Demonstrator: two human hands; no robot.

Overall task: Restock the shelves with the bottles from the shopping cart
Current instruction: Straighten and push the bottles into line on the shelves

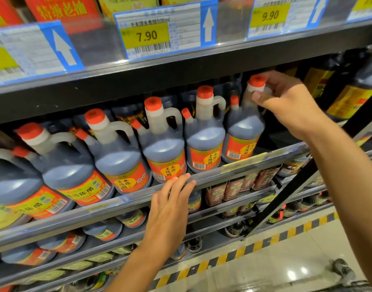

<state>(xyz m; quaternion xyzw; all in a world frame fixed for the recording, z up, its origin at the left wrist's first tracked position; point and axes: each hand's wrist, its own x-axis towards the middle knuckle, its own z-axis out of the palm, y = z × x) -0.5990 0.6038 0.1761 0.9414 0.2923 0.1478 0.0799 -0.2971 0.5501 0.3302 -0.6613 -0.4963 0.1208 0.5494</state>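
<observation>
Right hand grips neck of dark bottle, rightmost in shelf row | Left hand flat, fingers straight, resting on shelf edge | Advice: seat base fully behind the rail, label facing out, before letting go.

Price tag reading 7.90 on the upper rail, second tag reading 9.90 to its right, white arrow on blue, yellow-black striped floor tape, glossy floor tiles
</observation>
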